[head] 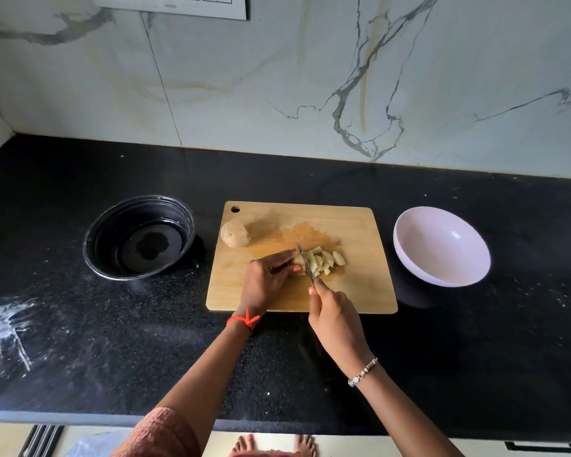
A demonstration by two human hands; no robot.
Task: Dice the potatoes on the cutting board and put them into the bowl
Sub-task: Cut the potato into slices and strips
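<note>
Task items: a brown-skinned, rounded potato half (234, 233) lies on the far left part of the rectangular light wooden cutting board (360, 232), apart from the cutting. At mid-board lie the pale yellow cut potato pieces (327, 258), wedge-like strips packed side by side. The left hand (267, 278) holds the left end of that cluster, fingers together over it and thumb against its near side. The steel-bladed knife (305, 263) stands edge-down in the cluster, just right of those fingers. The right hand (333, 316) is wrapped tightly round the knife handle. The pale pink round bowl (419, 245) stands right of the board, apart from it.

Surroundings: a white powdery smear (7, 324) marks the black speckled stone countertop (112, 324) at far left. A black round metal pan (89, 245) stands left of the board. A red thread (244, 319) circles the left wrist; a silver bracelet (363, 372) circles the right. The white veined wall (277, 77) rises behind.
</note>
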